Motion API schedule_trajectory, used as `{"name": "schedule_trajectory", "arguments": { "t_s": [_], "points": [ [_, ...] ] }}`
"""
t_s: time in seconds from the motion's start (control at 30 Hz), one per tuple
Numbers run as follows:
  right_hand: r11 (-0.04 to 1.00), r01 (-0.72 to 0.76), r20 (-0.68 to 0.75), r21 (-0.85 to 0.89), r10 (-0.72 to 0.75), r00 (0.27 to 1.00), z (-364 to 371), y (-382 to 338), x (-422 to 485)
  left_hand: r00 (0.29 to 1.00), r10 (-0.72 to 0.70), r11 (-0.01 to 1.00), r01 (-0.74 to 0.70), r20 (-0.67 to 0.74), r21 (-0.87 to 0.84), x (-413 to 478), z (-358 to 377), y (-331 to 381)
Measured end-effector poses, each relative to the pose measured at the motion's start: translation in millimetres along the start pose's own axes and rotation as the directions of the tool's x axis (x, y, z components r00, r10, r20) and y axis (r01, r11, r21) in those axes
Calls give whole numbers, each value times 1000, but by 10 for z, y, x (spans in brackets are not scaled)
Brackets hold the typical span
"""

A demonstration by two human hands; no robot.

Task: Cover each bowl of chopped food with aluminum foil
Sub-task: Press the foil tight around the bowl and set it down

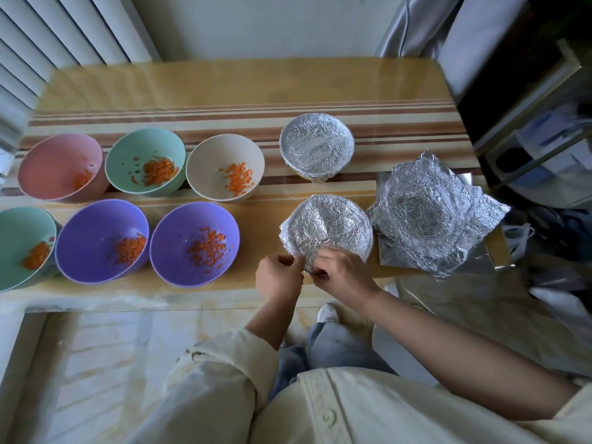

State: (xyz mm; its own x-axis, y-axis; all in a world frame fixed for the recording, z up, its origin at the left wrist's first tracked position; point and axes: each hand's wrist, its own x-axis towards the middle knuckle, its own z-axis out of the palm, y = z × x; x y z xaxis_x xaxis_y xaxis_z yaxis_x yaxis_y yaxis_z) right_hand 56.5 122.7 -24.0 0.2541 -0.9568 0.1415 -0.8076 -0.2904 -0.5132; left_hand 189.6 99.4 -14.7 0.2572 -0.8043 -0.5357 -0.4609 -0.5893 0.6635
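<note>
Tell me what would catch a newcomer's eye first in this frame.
Six open bowls of chopped orange food stand in two rows on the left. Near the middle, the left hand and right hand pinch the foil wrapped over a bowl; a second covered bowl sits behind it, and crumpled foil sheets lie to the right.

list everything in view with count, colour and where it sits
pink bowl: 1, pink, back row left
green bowls: 2, mint, back row middle, front row left
white bowl: 1, cream, back row right
purple bowls: 2, purple, front row
carrot: orange bits, in all six
covered bowls: 2, silver foil, right of those
foil sheets: pile, silver, far right
table: 1, tan, striped
left hand, right hand: pinching the nearer one's foil
</note>
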Motion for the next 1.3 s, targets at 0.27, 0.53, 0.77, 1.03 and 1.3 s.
{"name": "schedule_trajectory", "arguments": {
  "t_s": [0.27, 0.53, 0.77, 1.03, 1.3],
  "points": [
    [1000, 15, 25, 5, -15, 1000, 20, 19, 6, 1000, -16, 1000, 16, -2, 7, 19, -33, 86],
    [999, 30, 46, 30, -32, 998, 25, 47, 31, 998, 52, 987, -54, 20, 150, 76, -55, 119],
    [999, 21, 38, 31, -22, 999, 39, 44, 36, 998, 53, 978, -61, 45, 200, 107, -52, 167],
    [997, 28, 44, 68, -31, 999, 73, 40, 23, 992, 82, 958, -106, 99, 267, 122, -80, 163],
    [995, -24, 96, 97, 14, 995, -88, 89, 0, 983, 108, 930, -152, 147, 333, 233, -175, 266]
  ]
}}
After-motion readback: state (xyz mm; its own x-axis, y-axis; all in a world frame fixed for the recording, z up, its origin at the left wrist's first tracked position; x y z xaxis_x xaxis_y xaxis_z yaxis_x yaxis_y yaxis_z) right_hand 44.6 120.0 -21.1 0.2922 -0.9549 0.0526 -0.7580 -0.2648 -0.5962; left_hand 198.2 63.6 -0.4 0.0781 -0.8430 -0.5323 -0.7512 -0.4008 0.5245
